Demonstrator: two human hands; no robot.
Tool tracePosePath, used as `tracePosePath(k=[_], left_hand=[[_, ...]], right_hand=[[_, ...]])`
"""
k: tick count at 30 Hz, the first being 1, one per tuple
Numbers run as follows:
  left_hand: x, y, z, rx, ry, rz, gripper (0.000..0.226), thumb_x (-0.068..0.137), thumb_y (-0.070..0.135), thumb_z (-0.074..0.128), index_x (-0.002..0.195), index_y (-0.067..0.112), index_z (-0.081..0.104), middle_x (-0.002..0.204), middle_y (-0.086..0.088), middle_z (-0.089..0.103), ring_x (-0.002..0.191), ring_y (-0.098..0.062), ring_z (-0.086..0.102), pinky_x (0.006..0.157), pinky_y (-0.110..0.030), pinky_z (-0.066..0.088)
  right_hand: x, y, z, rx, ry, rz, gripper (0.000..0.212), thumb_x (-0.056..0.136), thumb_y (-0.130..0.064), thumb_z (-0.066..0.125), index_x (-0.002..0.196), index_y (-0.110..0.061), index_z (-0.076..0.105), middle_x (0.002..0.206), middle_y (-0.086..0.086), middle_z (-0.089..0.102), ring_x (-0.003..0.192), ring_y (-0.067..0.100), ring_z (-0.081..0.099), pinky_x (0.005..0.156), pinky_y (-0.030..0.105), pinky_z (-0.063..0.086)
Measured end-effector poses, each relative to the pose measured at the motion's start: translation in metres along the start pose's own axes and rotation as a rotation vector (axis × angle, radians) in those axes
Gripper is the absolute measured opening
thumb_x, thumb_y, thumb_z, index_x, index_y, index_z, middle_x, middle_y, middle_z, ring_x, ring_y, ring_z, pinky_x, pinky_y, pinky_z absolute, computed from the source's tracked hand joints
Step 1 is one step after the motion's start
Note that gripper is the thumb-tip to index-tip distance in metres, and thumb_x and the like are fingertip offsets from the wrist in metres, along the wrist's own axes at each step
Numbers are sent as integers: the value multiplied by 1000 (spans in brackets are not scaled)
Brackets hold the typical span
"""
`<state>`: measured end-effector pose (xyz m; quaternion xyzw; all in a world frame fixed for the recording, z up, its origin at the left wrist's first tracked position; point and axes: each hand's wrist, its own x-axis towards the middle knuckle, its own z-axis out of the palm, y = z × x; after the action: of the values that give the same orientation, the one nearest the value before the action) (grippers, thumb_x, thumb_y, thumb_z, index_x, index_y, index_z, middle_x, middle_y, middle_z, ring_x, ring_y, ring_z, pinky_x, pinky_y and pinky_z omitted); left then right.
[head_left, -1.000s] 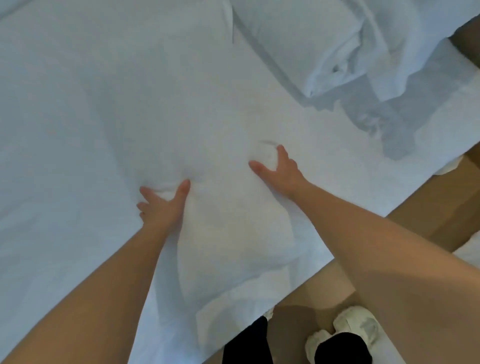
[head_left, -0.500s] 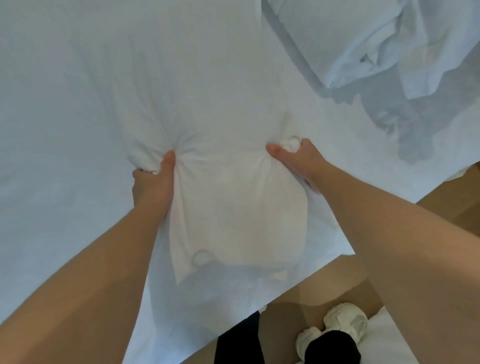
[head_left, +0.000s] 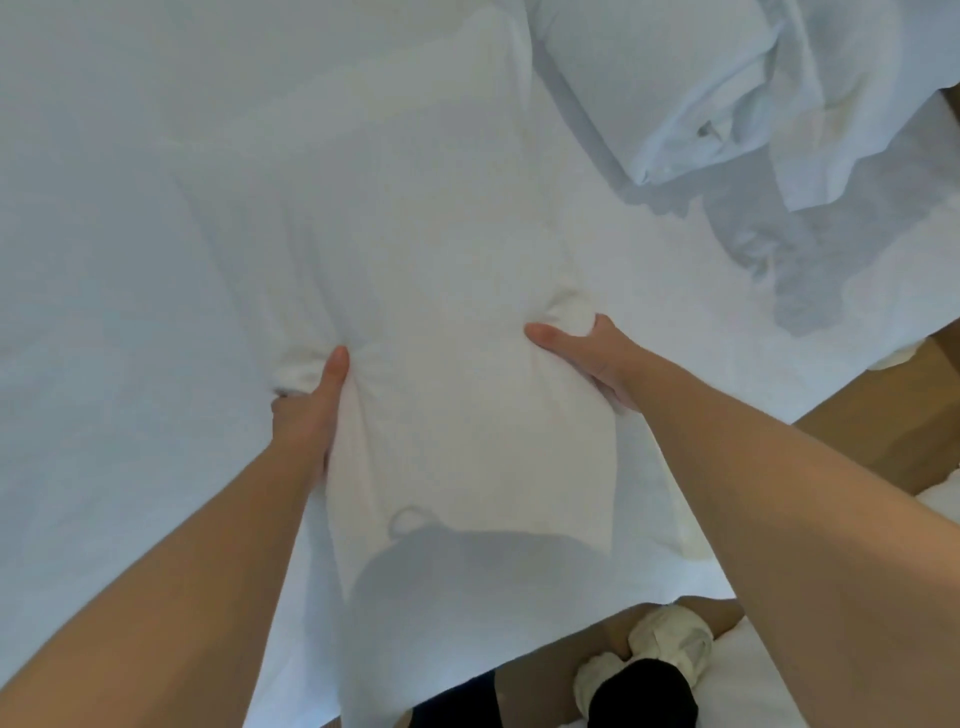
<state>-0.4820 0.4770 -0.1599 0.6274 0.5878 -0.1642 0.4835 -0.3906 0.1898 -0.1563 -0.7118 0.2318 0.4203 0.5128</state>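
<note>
White pillow (head_left: 441, 291) on bed (head_left: 119, 270), at near edge, lower end reaching past edge toward person. Long axis runs from near edge straight toward far side. Left hand (head_left: 304, 410) on left flank, right hand (head_left: 584, 358) on right flank slightly farther up, pillow between them. Both hands curled tight, thumbs on top, fabric bunched in each grip. Neither hand clearly nearer; likely next move: two-handed lift or shake along long axis. Second pillow (head_left: 649, 88) toward far right corner, well apart

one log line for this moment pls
left hand grips pillow left side | right hand grips its right side | pillow over bed sheet | second pillow upper right, untouched
</note>
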Motion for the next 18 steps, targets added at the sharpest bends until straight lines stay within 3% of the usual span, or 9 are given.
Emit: tracePosePath(k=[2,4,6,8,11,15,18], left_hand=[[-12,-5,-9,9,3,29,135,40,90,67,146,11,37,137,-9,54,121,-30,56,104,-44,44],[-35,-5,-20,-9,-27,51,104,60,77,70,139,13,48,129,-8,60,114,-29,59,101,-42,47],[-61,-7,-32,-18,-58,66,86,69,70,70,132,14,55,121,-7,64,108,-28,61,97,-41,49],[-93,-10,-46,-9,-31,86,69,76,65,67,122,14,60,113,-6,65,104,-28,62,95,-39,49],[-152,-8,-61,15,11,106,64,79,63,65,120,14,62,110,-3,64,103,-26,61,95,-37,48],[-233,7,-74,128,-73,156,55,79,61,63,112,17,62,106,-4,67,98,-26,62,89,-37,50],[-297,14,-76,221,-197,210,49,80,63,61,102,19,61,98,-4,67,93,-26,62,84,-36,49]], right_hand=[[-15,4,0,23,-16,32,80,60,-55,86,123,-13,59,106,3,73,87,17,73,67,27,57],[-38,7,-8,39,-19,53,61,69,-48,83,116,-14,64,102,4,74,85,17,73,68,27,57],[-75,7,-17,35,-16,85,63,66,-53,83,113,-16,65,101,3,75,88,20,72,80,35,57],[-122,8,-24,57,-8,109,55,72,-52,80,113,-19,62,101,0,73,89,18,70,75,32,55],[-200,10,-38,141,42,131,54,79,-48,75,123,-22,58,106,-5,69,92,12,67,68,24,50],[-310,14,-61,282,141,176,49,83,-43,73,125,-27,53,100,-10,66,86,5,63,61,19,46],[-389,29,-79,392,247,197,67,77,-50,76,133,-23,51,108,-7,66,94,12,64,71,26,49]])
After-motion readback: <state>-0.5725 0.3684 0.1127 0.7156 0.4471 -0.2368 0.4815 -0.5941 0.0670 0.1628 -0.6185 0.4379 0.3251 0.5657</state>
